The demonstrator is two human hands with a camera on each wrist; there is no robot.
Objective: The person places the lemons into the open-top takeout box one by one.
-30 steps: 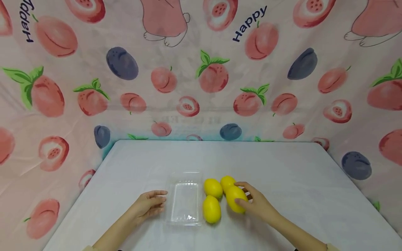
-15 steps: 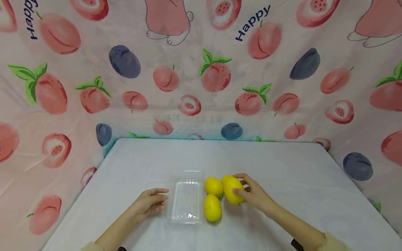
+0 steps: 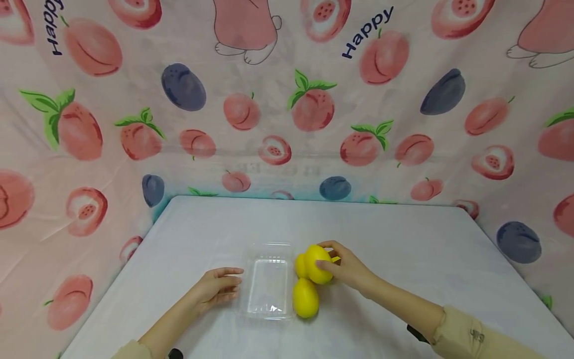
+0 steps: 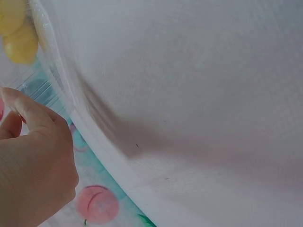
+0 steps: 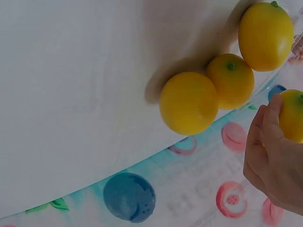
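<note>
My right hand (image 3: pixel 347 267) holds a yellow lemon (image 3: pixel 319 264), thumb on the near side and fingers behind it. In the right wrist view that lemon (image 5: pixel 293 116) appears at the right edge, raised off the table. A second lemon (image 3: pixel 306 298) lies in front, beside a clear plastic container (image 3: pixel 269 286). Another lemon (image 3: pixel 300 266) is partly covered by the held one, and one more sits mostly hidden behind it. My left hand (image 3: pixel 219 287) has relaxed fingers, its tips right at the container's left rim. In the left wrist view the hand (image 4: pixel 38 151) overlaps the container's edge.
A white cloth covers the table (image 3: pixel 381 229). Behind and at both sides hangs a pink fruit-print curtain (image 3: pixel 251 154). The lemons (image 5: pixel 189 103) stand in a tight group along the container's right side.
My right hand has lifted the lemon and carried it left and slightly away from me, now overlapping the back lemons. The left hand stays by the container. The head view has shifted slightly.
</note>
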